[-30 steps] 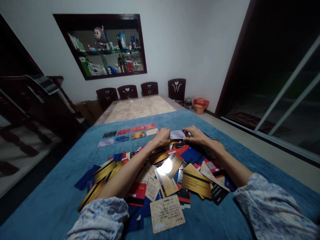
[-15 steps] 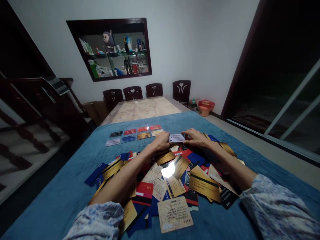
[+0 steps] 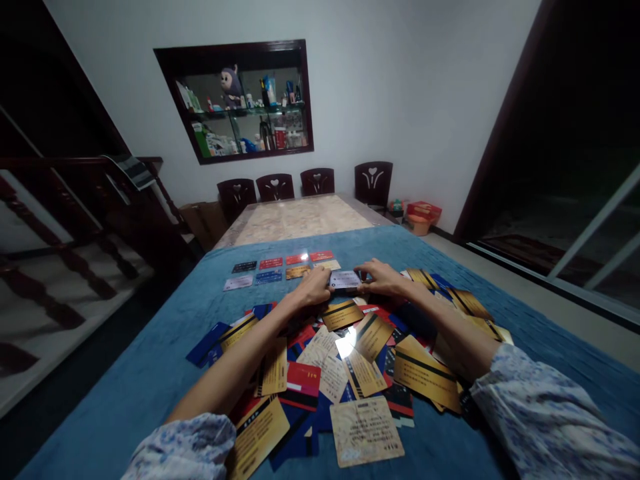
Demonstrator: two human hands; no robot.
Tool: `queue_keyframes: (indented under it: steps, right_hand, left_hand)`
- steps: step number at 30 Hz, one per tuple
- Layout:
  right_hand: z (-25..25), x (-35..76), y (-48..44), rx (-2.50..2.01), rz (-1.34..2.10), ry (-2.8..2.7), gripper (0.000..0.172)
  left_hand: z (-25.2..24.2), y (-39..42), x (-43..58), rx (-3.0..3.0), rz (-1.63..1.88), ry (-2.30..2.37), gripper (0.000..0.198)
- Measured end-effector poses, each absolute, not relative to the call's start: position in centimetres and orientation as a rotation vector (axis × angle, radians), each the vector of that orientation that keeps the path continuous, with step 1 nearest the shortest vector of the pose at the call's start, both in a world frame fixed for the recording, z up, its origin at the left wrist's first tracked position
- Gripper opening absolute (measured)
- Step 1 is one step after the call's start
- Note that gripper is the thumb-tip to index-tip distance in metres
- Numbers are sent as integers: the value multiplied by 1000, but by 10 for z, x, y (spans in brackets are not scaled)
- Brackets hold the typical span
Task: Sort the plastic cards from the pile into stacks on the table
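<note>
My left hand (image 3: 314,287) and my right hand (image 3: 381,277) both pinch the ends of a pale card (image 3: 345,279), held just above the far edge of a loose pile of cards (image 3: 360,353). The pile holds several gold, red, blue and black plastic cards spread over a blue cloth (image 3: 150,373). Beyond my left hand, a tidy grid of cards (image 3: 280,270) lies in two short rows on the cloth. Both forearms reach across the pile, covering some of the cards beneath.
Past the cloth the bare marble tabletop (image 3: 295,220) runs to several dark chairs (image 3: 373,183) at the wall. A wall niche (image 3: 245,100) holds bottles and a plush toy. Stair railing (image 3: 75,200) stands left, a glass door (image 3: 575,220) right, a red basket (image 3: 423,215) on the floor.
The view has shifted so everything sits further right and slightly lower. Both hands have kept hold of the pale card and drawn a little closer to the grid of cards.
</note>
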State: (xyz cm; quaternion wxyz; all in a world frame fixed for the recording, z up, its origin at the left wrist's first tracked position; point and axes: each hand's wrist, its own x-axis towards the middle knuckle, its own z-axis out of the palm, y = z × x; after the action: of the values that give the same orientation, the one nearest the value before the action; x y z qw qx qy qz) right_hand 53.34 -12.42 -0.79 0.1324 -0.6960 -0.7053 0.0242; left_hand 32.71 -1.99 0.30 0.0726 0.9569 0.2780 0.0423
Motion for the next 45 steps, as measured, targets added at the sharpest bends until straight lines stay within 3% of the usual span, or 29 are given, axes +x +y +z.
queue_keyframes:
  steps: [11,16,22,35,45]
  right_hand:
    - [-8,506,-100,-1972,91,-2115,39]
    - [-7,491,-89,-1982,96,-2135,31]
    - [-9,478,-72,-1947,59,-2164,40]
    - [-10,447,-37,-1829,87,-2259,45]
    - [1,412,-19,-1869,166,-2295,39]
  left_hand:
    - [4,-7,297,2850,146,902,35]
    - [7,-4,283,2827,132,959,39]
    - [8,1,265,2810,101,1001,46]
    - [8,16,228,2818,37,1130,39]
    - [3,37,197,2818,32,1204,37]
